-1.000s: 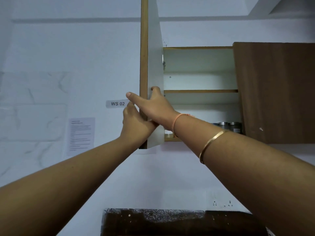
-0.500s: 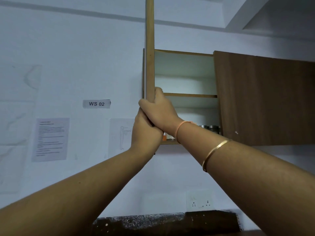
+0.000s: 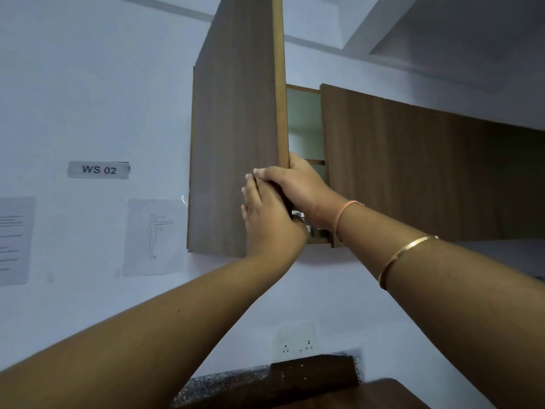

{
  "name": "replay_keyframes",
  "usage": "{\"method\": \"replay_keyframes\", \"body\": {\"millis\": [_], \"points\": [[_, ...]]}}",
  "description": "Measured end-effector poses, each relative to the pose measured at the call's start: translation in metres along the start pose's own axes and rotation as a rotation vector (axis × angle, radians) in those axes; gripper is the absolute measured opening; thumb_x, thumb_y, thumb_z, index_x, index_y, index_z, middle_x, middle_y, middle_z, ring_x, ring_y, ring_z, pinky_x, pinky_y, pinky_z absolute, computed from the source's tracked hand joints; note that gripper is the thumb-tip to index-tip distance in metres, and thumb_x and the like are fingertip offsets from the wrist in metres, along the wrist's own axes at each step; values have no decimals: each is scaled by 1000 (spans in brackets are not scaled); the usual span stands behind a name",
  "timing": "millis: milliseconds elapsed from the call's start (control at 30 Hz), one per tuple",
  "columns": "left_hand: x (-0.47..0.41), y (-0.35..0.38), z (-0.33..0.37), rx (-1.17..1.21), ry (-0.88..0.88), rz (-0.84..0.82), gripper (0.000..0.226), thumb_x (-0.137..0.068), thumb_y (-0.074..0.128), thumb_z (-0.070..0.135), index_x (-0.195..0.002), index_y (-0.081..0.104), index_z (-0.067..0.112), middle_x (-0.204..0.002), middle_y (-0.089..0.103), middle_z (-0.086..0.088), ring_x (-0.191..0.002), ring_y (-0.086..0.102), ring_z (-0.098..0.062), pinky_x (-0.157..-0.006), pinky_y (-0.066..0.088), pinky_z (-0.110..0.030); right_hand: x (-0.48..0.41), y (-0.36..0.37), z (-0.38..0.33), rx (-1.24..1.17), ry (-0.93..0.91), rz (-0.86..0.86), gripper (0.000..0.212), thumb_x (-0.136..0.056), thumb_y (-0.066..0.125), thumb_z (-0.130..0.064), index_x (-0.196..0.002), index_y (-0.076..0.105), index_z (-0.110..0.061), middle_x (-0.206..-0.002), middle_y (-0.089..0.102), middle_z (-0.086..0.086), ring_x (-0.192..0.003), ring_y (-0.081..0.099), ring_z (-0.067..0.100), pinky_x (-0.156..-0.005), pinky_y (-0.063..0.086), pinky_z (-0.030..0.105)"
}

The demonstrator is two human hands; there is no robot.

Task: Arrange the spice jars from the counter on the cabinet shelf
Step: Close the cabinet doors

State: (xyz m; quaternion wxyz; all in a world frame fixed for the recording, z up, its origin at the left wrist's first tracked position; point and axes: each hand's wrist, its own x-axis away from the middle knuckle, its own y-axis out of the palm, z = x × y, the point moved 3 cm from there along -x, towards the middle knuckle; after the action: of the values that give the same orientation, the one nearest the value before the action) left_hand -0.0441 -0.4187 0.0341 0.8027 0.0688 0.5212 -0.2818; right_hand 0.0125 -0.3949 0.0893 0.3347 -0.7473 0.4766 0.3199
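Label [image 3: 98, 170] "WS 02" — left of cabinet door [image 3: 236, 143]

Through the head camera I looked up at a pale, bluish-white wall [image 3: 88, 84] in dim, even light. A grey label reading "WS 02" [image 3: 98, 170] was stuck to it. Below the label hung a printed text sheet [image 3: 13, 240] at the left edge and a sheet with a line drawing of a standing figure [image 3: 154, 236], just left of the wall cabinet [image 3: 303, 119]. The cabinet was brown wood-grain. Its left cabinet door [image 3: 236, 128] stood ajar and its right cabinet door [image 3: 413, 172] was shut, with a pale interior showing in the gap between them. A white ceiling beam [image 3: 442, 33] ran overhead. Low on the wall sat a white wall socket [image 3: 293, 340], just above a dark speckled tabletop [image 3: 224, 385] with a dark brown block [image 3: 315, 370] next to it.
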Motion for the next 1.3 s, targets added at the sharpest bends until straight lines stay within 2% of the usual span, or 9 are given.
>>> {"method": "replay_keyframes", "body": {"millis": [100,267,400,567,767,933,1067,1200,1300], "points": [[-1,27,7,-73,24,-31,89,-84,56,8,-149,-4,8,-158,-7,-10,-146,-6,-26,-120,5,-40,-1,-28,12,27,60,-18,10,-87,62,-17,-95,56,-17,-95,67,2,-92,65,18,-84,53,32],[-8,75,14,-192,52,-46,88,-89,53,17,-147,-11,3,-156,-14,-15,-145,-13,-29,-119,-3,-39,-9,-70,42,72,174,-47,21,-92,58,-28,-102,47,-13,-93,60,1,-85,59,11,-66,48,26],[-14,112,14,-245,68,-27,88,-90,53,21,-146,-12,1,-156,-16,-18,-144,-16,-31,-118,-5,-40,-22,-96,68,28,220,-58,38,-93,56,-28,-121,44,-5,-106,61,8,-98,62,19,-74,52,30],[-25,158,10,-319,83,-2,92,-88,54,23,-146,-13,0,-155,-17,-20,-143,-18,-33,-117,-8,-42,-38,-128,104,-59,209,-103,11,-96,53,-20,-87,49,-13,-85,63,1,-74,66,6,-63,55,21],[-43,215,-6,-421,120,-25,94,-89,52,32,-145,-16,1,-153,-21,-21,-141,-22,-34,-115,-10,-45,-65,-162,157,-19,229,-92,27,-94,54,-29,-112,42,-12,-124,57,14,-118,56,27,-101,46,47],[-59,257,-24,-496,127,-21,93,-91,48,37,-145,-19,2,-152,-23,-23,-140,-24,-36,-114,-11,-48,-90,-183,204,-70,243,-137,12,-95,52,-31,-99,46,-21,-122,58,10,-117,56,26,-100,46,48],[-71,286,-38,-571,129,-11,92,-91,45,39,-144,-20,1,-151,-24,-26,-140,-23,-39,-113,-10,-51,-104,-191,231,-106,241,-117,38,-96,52,-31,-125,43,-10,-126,58,13,-118,56,26,-102,45,48],[-81,310,-52,-625,135,32,90,-92,42,38,-143,-20,-1,-150,-23,-28,-139,-22,-42,-113,-11,-52,-118,-198,257,-145,250,-131,14,-96,51,-30,-100,50,-16,-110,65,8,-110,62,23,-97,49,44],[-89,327,-63,-664,149,46,87,-93,40,36,-142,-22,-3,-149,-24,-30,-139,-22,-43,-112,-12,-53,-127,-201,271,-186,255,-140,12,-97,50,-27,-98,50,-14,-103,67,6,-101,64,19,-90,52,38]]}}
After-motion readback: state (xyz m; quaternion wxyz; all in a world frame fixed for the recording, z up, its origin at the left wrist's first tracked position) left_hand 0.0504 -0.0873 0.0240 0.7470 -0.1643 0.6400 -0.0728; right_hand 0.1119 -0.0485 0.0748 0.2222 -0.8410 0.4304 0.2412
